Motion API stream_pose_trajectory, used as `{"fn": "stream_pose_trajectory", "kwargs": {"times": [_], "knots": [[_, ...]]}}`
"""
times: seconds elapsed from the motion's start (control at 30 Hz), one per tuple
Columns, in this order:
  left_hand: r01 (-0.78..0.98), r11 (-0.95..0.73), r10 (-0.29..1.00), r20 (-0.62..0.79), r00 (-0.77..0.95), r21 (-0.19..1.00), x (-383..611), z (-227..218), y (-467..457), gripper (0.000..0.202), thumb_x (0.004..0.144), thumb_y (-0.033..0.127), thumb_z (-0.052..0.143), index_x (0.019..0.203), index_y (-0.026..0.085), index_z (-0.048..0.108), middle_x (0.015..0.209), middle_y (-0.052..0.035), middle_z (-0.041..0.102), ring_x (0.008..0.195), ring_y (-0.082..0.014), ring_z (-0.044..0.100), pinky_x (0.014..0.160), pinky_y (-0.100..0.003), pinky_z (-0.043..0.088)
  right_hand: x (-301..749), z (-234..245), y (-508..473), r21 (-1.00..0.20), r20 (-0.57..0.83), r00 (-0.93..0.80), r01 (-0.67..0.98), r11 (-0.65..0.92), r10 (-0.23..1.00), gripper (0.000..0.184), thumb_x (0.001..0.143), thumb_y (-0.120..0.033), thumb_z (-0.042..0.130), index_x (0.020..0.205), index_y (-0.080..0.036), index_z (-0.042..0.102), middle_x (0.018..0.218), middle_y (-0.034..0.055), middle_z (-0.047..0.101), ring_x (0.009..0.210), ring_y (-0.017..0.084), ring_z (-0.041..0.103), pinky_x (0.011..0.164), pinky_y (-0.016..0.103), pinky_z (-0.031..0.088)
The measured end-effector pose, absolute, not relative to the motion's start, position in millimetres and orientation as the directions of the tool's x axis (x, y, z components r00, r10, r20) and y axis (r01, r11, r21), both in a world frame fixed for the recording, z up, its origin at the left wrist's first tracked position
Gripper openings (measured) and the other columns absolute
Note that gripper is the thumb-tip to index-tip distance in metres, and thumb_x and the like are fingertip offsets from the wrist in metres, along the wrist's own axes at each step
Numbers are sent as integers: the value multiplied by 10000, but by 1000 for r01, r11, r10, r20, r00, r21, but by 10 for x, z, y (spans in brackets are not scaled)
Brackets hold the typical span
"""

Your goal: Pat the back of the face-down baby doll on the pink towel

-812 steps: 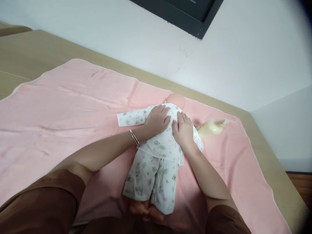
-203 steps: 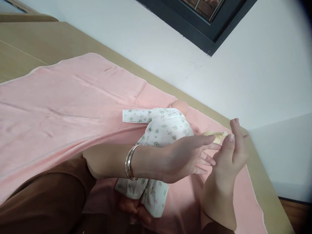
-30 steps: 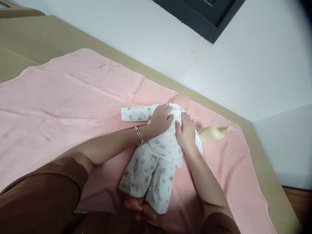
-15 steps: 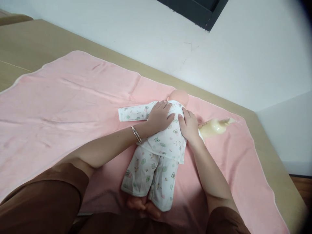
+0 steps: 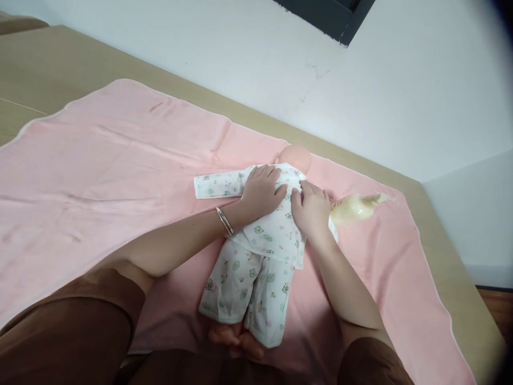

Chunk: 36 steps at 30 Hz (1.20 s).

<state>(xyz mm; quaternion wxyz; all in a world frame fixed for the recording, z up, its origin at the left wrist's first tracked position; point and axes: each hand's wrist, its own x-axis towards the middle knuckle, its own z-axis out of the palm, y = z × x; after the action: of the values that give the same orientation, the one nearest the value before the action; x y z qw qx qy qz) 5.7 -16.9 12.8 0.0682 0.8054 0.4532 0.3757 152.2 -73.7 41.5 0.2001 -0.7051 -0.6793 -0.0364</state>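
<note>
A pink blanket (image 5: 100, 166) spreads over the counter (image 5: 80, 59), a glossy pale-yellow object (image 5: 355, 207) lying on its right part; beyond, a dark frame (image 5: 340, 18) meets the white wall (image 5: 401, 96).

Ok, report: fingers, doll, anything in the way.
Left fingers, right fingers: resting on doll, apart. Doll clothed, lying on blanket. Yellow object beside doll, not covering it.

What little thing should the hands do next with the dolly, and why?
I'd perhaps slide the left hand and right hand gently down the patterned shirt. Both seem to rest high on it, near the head, while the part below them, down to the trousers, lies free of hands.
</note>
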Motion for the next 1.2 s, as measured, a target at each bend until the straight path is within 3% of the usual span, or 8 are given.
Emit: {"fn": "stream_pose_trajectory", "kwargs": {"times": [0.13, 0.47, 0.77, 0.93, 1.07, 1.2], "knots": [[641, -605, 779, 520, 351, 473, 55, 109, -107, 421, 934, 307, 492, 1277, 85, 592, 1276, -171, 634, 1226, -306, 546, 1123, -488, 379, 1661, 384, -575, -333, 267, 30, 941, 63, 963, 506, 970, -364, 400, 1419, -164, 520, 1389, 160, 606, 1297, 313, 536, 1103, 525, 386], [618, -654, 709, 637, 302, 436, 41, 79, -182, 272, 951, 275, 490, 1106, 173, 689, 1208, -110, 709, 1158, -266, 634, 1054, -457, 474, 1495, 400, -774, -213, 287, -19, 974, 83, 958, 511, 991, -305, 297, 1455, -171, 464, 1458, 196, 528, 1377, 359, 455, 1101, 616, 362], [584, -623, 770, 541, 339, 520, 58, 107, -94, 366, 898, 247, 523, 1221, 106, 620, 1236, -141, 657, 1175, -279, 575, 1096, -447, 434, 1632, 361, -566, -301, 190, 106, 953, -45, 976, 597, 973, -443, 371, 1488, -146, 432, 1432, 184, 558, 1328, 374, 480, 1085, 575, 395], [549, -696, 693, 632, 345, 463, 43, 103, -124, 257, 930, 232, 486, 1101, 144, 656, 1171, -117, 698, 1128, -258, 610, 1048, -429, 477, 1571, 373, -623, -284, 264, 49, 959, 29, 963, 540, 977, -369, 351, 1463, -167, 471, 1386, 177, 591, 1295, 346, 513, 1083, 566, 398], [594, -671, 701, 642, 311, 444, 33, 109, -186, 213, 935, 231, 481, 1003, 166, 672, 1104, -111, 721, 1088, -254, 628, 1016, -426, 493, 1438, 381, -776, -182, 348, -19, 979, 87, 937, 503, 983, -299, 312, 1402, -119, 526, 1389, 212, 589, 1309, 362, 517, 1091, 591, 381], [624, -607, 762, 584, 280, 492, 42, 118, -180, 271, 915, 252, 501, 1105, 146, 662, 1143, -123, 706, 1122, -271, 612, 1030, -440, 482, 1435, 349, -785, -170, 343, -17, 982, 79, 939, 529, 987, -303, 312, 1407, -52, 513, 1428, 238, 565, 1386, 362, 474, 1144, 566, 359]]}}
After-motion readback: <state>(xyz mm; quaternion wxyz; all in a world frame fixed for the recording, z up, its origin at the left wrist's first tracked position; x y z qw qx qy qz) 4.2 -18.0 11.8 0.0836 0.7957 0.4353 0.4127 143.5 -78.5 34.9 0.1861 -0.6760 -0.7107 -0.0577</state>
